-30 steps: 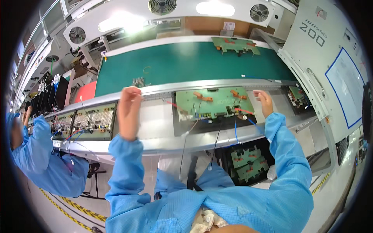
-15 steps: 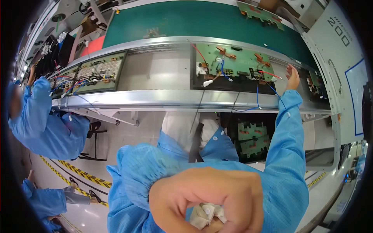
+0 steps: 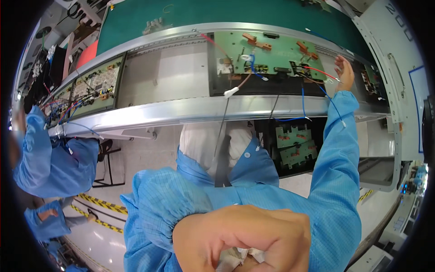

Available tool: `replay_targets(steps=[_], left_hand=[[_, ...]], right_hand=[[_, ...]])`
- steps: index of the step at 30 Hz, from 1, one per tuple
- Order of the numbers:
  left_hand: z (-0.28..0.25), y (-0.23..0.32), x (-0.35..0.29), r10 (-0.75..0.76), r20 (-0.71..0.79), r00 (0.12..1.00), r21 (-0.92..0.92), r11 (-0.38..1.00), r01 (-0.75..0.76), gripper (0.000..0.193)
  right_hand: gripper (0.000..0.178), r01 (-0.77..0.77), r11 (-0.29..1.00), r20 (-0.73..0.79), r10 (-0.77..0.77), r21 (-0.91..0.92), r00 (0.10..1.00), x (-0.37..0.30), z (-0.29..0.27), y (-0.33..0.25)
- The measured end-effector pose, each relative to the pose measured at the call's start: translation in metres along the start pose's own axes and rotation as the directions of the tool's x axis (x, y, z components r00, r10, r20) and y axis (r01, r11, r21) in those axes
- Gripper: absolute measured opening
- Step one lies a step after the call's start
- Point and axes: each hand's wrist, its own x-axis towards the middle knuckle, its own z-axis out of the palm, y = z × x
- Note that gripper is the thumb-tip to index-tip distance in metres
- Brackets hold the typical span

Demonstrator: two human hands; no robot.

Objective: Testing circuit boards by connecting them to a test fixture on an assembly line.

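My left hand (image 3: 253,222) is raised very near the camera at the bottom centre, its fingers curled into a ring. Crumpled off-white material (image 3: 229,259) shows through the gap; whether the fingers grip anything is hidden. At the right, my right hand (image 3: 345,75) hovers beside the circuit board, fingers partly spread and holding nothing visible. The green circuit board (image 3: 235,47) lies in a black tray (image 3: 283,85) on the metal line. A red wire (image 3: 322,72) reaches from it toward my right hand. Blue wires (image 3: 334,106) and a white connector (image 3: 231,92) hang over its near side.
Another black tray (image 3: 97,86) of wired boards is on the line at left, near a seated co-worker in blue (image 3: 63,163). Beyond the metal rail (image 3: 181,109) and line runs a green belt (image 3: 217,13). A dark bin with green boards (image 3: 294,145) sits below, beside a white cabinet (image 3: 389,41).
The whole view has shifted, so the line sits higher and slightly further left in the picture. My right hand stays near the board's right end; my left hand remains curled close to the camera.
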Motion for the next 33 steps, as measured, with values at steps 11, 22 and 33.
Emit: replay_targets(steps=[11, 22, 33], left_hand=[[-0.017, 0.028, 0.001, 0.033, 0.138, 0.990, -0.126, 0.992, -0.016, 0.034], [-0.046, 0.040, -0.019, -0.087, -0.159, 0.984, 0.204, 0.972, 0.118, 0.030], [-0.079, 0.037, -0.004, -0.111, -0.581, 0.807, 0.206, 0.939, 0.277, 0.032]], right_hand=[[0.029, -0.034, 0.998, 0.018, 0.035, -0.043, 0.999, -0.002, 0.011, -0.004], [0.029, -0.044, 0.998, 0.013, 0.044, -0.034, 0.999, -0.005, 0.021, 0.000], [0.029, -0.035, 0.999, 0.036, 0.036, -0.021, 0.999, -0.004, 0.024, -0.006]])
